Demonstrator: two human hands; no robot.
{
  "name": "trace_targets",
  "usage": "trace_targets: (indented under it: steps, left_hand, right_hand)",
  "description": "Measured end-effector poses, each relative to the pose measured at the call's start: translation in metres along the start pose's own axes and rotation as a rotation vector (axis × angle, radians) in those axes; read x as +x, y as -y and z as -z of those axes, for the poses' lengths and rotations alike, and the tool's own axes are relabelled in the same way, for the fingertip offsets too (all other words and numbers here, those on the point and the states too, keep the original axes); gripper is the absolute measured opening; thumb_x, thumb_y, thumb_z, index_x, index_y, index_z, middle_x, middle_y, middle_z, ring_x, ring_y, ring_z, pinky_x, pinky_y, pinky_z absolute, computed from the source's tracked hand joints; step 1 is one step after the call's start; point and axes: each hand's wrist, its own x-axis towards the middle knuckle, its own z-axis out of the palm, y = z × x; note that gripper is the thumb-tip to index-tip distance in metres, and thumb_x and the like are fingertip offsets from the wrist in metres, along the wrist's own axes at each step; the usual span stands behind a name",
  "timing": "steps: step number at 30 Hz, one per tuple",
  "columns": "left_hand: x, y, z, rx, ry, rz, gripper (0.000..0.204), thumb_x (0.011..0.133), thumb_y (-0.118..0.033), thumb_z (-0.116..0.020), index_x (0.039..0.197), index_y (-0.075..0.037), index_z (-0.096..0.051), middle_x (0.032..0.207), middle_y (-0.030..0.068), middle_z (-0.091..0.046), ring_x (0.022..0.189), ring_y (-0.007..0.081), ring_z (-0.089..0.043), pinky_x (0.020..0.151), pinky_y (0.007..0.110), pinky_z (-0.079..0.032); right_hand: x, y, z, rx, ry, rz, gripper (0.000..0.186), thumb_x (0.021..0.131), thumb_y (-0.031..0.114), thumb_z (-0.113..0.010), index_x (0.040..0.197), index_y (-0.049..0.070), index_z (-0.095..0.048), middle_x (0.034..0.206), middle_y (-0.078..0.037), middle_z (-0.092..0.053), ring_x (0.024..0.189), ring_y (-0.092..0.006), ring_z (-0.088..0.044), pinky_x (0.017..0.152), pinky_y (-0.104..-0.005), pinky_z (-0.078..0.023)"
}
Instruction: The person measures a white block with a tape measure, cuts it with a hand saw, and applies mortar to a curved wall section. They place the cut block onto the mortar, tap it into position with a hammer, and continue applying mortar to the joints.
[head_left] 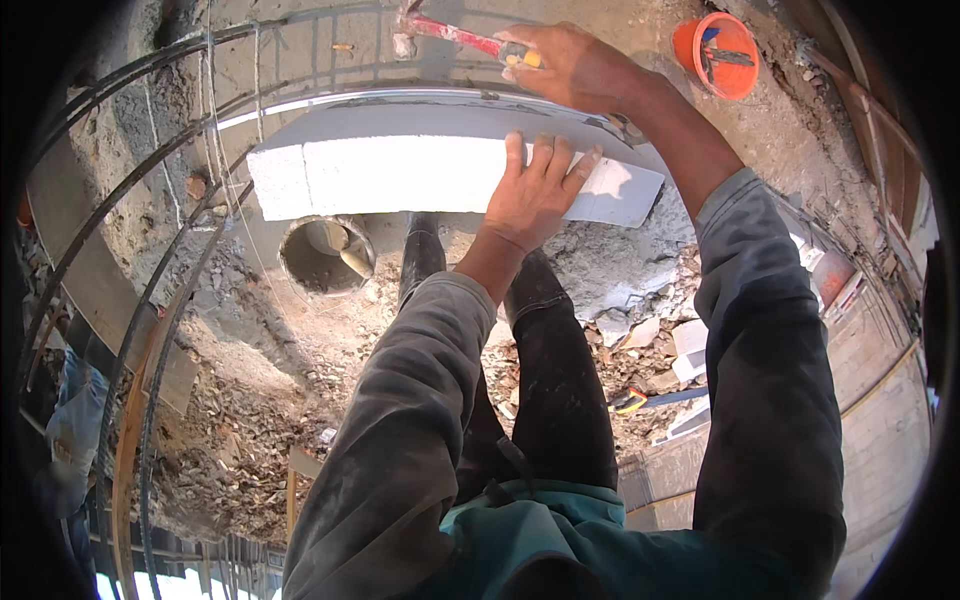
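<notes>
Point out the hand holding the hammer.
The right hand, gripping the red hammer by its handle; the left hand rests on the white block instead.

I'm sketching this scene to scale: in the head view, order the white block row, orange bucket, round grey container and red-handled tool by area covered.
1. White block row, clearly largest.
2. Orange bucket and round grey container: too alike to rank.
3. Red-handled tool: long but thin, so smallest.

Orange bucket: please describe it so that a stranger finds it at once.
Start from the long white blocks in the upper middle. Up and right, past the right hand, sits the orange bucket. Vivid colour and a blue item inside distinguish it from dusty ground.
</notes>
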Motion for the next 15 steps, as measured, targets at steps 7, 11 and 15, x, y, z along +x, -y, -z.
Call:
trace_targets:
  steps: [7, 11, 15]
  left_hand:
    - [0.002, 0.0, 0.003, 0.077, 0.055, -0.036, 0.084, 0.061, -0.03, -0.081, 0.136, -0.01, -0.049, 0.123, 0.0165, -0.051, 0.117, 0.0344, -0.047, 0.1, 0.066, -0.026]
    - [0.007, -0.009, 0.005, 0.042, 0.073, -0.017, 0.095, 0.056, -0.036, -0.087, 0.138, -0.013, -0.046, 0.125, 0.0144, -0.049, 0.119, 0.0343, -0.046, 0.101, 0.066, -0.025]
    - [0.012, -0.011, 0.006, 0.099, 0.177, 0.002, 0.102, 0.051, -0.036, -0.09, 0.139, -0.014, -0.044, 0.13, 0.0135, -0.045, 0.124, 0.0334, -0.042, 0.103, 0.066, -0.024]
  right_hand:
    - [-0.234, -0.025, 0.045, 0.074, -0.477, 0.025, 0.049, 0.083, 0.004, -0.068, 0.128, -0.002, -0.052, 0.101, -0.024, -0.063, 0.081, -0.0344, -0.065, 0.066, -0.0394, -0.052]
    - [-0.32, -0.021, -0.012, 0.08, -0.515, 0.016, 0.055, 0.081, -0.002, -0.065, 0.133, -0.001, -0.047, 0.097, -0.021, -0.062, 0.073, -0.0325, -0.064, 0.059, -0.0378, -0.052]
    - [-0.34, -0.039, -0.071, 0.179, -0.28, -0.284, 0.059, 0.081, 0.002, -0.064, 0.137, 0.003, -0.044, 0.093, -0.017, -0.062, 0.072, -0.0324, -0.064, 0.06, -0.0388, -0.054]
